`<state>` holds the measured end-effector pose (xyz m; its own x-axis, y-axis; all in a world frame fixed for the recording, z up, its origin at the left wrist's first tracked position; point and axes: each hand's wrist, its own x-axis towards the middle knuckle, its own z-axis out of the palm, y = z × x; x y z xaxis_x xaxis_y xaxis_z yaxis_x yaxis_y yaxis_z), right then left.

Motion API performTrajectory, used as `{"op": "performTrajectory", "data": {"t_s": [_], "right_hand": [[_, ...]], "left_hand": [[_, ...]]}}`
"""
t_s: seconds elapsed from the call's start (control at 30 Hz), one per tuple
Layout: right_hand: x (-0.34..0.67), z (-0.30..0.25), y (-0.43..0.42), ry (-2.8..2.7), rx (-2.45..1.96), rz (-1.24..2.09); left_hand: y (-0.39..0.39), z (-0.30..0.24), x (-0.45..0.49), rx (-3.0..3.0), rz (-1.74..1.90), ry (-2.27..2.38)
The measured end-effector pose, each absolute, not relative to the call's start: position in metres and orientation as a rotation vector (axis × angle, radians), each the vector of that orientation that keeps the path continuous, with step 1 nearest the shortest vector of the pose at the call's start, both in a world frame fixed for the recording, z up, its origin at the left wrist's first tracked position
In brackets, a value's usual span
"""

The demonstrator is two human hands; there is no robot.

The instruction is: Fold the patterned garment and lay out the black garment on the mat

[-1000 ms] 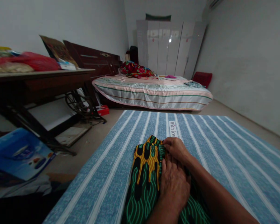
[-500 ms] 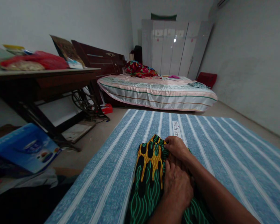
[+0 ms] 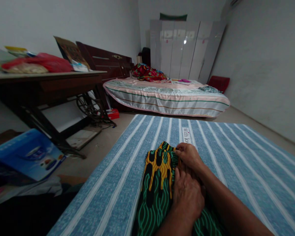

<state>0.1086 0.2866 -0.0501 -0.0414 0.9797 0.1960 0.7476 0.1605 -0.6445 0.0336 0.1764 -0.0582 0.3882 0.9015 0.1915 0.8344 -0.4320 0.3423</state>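
Observation:
A folded black, green and yellow patterned garment, its kind not certain, lies on the blue-and-white striped cloth. My left hand rests on the garment's right part, palm down with fingers stretched forward. Just beyond it, my right hand pinches the garment's upper right edge between thumb and fingers. My right forearm crosses over from the lower right and hides some of the fabric. Beyond the right hand, printed lettering shows on the striped cloth.
On the left, a treadle table carries a red bag. A blue box lies below it. Ahead stands a bed with a red floral blanket, and behind it a grey wardrobe.
My right hand has shifted slightly to the right along the garment's upper edge. The left hand stays in place on the fabric, and the camera view has moved a little.

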Motion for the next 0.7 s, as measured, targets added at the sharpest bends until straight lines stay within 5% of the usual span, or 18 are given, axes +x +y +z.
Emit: {"op": "performTrajectory", "data": {"t_s": [0.53,0.7], "right_hand": [[0.103,-0.043,0.274,-1.915,-1.609,0.268],[0.112,-0.06,0.285,-1.871,-1.57,0.436]], "left_hand": [[0.177,-0.057,0.034,2.499,0.486,1.512],[0.177,-0.06,0.034,2.513,0.429,1.583]]}}
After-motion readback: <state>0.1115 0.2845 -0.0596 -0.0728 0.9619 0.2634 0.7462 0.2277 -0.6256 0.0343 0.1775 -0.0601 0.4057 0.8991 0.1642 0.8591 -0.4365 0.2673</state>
